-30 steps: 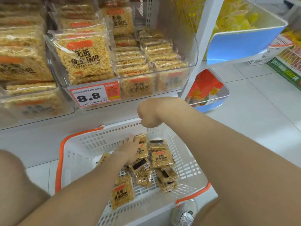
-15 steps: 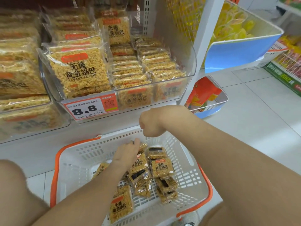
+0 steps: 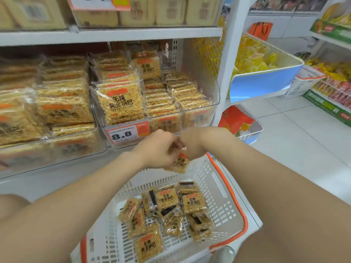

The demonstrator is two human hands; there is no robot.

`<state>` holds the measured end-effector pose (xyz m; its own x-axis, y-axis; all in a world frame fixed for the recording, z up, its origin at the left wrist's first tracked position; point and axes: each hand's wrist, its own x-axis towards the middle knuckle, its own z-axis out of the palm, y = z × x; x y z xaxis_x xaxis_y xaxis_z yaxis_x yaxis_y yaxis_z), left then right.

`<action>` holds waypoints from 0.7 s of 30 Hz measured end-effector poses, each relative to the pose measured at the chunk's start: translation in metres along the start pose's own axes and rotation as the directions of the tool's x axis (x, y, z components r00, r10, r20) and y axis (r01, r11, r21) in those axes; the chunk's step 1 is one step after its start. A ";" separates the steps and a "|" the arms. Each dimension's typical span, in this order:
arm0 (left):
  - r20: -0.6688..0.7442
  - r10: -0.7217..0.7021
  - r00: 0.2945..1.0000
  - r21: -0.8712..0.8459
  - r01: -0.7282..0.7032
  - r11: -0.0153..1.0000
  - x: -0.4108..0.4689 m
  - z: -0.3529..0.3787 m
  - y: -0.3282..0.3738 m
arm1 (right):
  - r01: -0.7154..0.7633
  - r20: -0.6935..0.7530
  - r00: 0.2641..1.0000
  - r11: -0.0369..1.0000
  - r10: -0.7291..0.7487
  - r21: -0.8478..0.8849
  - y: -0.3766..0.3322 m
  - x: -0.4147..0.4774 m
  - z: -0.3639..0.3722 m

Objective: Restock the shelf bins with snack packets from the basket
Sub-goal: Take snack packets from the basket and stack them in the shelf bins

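Above basket (image 3: 228, 188): left hand (image 3: 157, 149), right hand (image 3: 191, 146) now raised, both grips pinching one packet (image 3: 178, 165).

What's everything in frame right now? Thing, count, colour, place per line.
held packet: one, golden with orange label, above the basket.
basket: one, white with orange handles, below the shelf.
basket packets: about a dozen, golden, loose in the basket.
right shelf bin: one, clear, stacked with golden packets.
price tag: one, orange and white, reads 8.8, on that bin's front.
left shelf bin: one, clear, full of golden packets.
blue bin: one, holds yellow packs, right of the shelf post.
far basket: one, white, far right.
left hand: pinches the held packet.
right hand: pinches the same packet.
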<state>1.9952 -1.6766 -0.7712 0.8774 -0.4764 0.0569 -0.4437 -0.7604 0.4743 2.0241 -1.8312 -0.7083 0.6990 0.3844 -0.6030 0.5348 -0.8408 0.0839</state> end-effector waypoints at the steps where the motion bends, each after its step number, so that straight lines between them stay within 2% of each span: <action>1: 0.046 0.018 0.999 0.034 -0.020 0.999 0.000 -0.018 0.006 | 0.004 -0.049 0.999 1.000 -0.004 0.001 -0.004 -0.005 -0.004; 4: 0.133 0.079 0.988 0.110 -0.094 0.989 -0.008 -0.067 0.023 | 0.072 -0.157 0.986 0.991 -0.054 0.110 -0.009 -0.019 -0.011; 6: 0.122 0.097 0.988 0.094 -0.109 0.990 -0.016 -0.095 0.033 | 0.148 -0.206 0.972 0.974 -0.111 0.174 -0.008 -0.027 -0.016; 8: 0.044 0.072 0.996 0.017 -0.073 0.997 -0.024 -0.119 0.036 | 0.213 -0.284 0.949 0.940 -0.135 0.265 -0.006 -0.037 -0.024; 10: -0.085 0.006 0.996 -0.083 -0.013 0.996 -0.032 -0.133 0.030 | 0.247 -0.407 0.912 0.868 -0.058 0.430 -0.003 -0.046 -0.033; 12: -0.184 -0.092 0.979 -0.243 0.045 0.969 -0.039 -0.137 0.023 | 0.311 -0.525 0.847 0.727 0.079 0.612 0.000 -0.053 -0.043; 14: -0.255 -0.152 0.955 -0.305 0.070 0.950 -0.042 -0.134 0.020 | 0.372 -0.597 0.774 0.613 0.209 0.697 0.001 -0.055 -0.049; 17: -0.355 -0.187 0.916 -0.260 0.095 0.961 -0.037 -0.128 0.020 | 0.399 -0.595 0.734 0.500 0.328 0.769 0.000 -0.046 -0.050; 21: -0.465 -0.198 0.863 -0.233 0.097 0.968 -0.032 -0.128 0.021 | 0.395 -0.496 0.752 0.305 0.435 0.866 0.004 -0.027 -0.050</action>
<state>1.9809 -1.6212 -0.6506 0.9299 -0.0552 0.3637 -0.3020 -0.6790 0.6692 2.0313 -1.8256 -0.6520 0.9934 0.1121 -0.0232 0.0281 -0.4351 -0.8999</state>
